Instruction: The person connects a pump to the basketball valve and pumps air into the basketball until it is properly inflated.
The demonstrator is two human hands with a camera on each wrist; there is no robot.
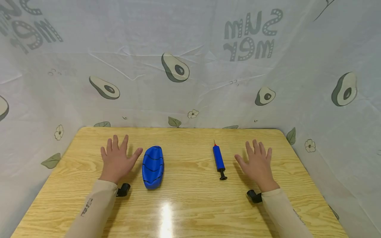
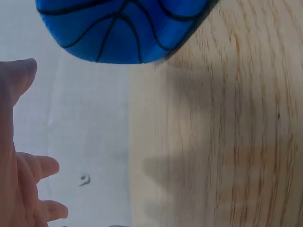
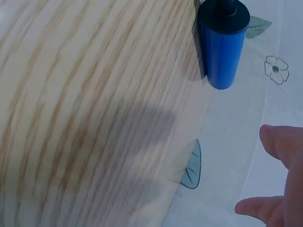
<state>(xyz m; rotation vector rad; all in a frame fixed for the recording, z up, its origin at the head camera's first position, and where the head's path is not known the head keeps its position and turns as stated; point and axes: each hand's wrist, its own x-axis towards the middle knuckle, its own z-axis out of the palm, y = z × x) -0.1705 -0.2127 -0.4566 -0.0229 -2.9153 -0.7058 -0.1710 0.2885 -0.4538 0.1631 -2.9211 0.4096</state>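
A deflated blue ball point(image 1: 153, 168) with black basketball lines lies folded into a boat-like shape on the wooden table point(image 1: 187, 201). Left of it my left hand point(image 1: 118, 160) is spread, fingers straight and holding nothing. In the left wrist view the ball point(image 2: 125, 30) shows at the top, apart from the fingers. A blue hand pump point(image 1: 218, 158) with a black handle and a needle at its far end lies right of the middle. My right hand point(image 1: 257, 165) is spread to the right of the pump, also holding nothing. The right wrist view shows the pump's barrel point(image 3: 222, 59) near the top.
A pale cloth point(image 1: 205, 96) printed with avocados, leaves and flowers hangs behind the table and along both sides. Black wrist cameras point(image 1: 123, 190) sit at the cuffs of the beige sleeves point(image 1: 96, 208). A bright light reflection lies on the front of the table.
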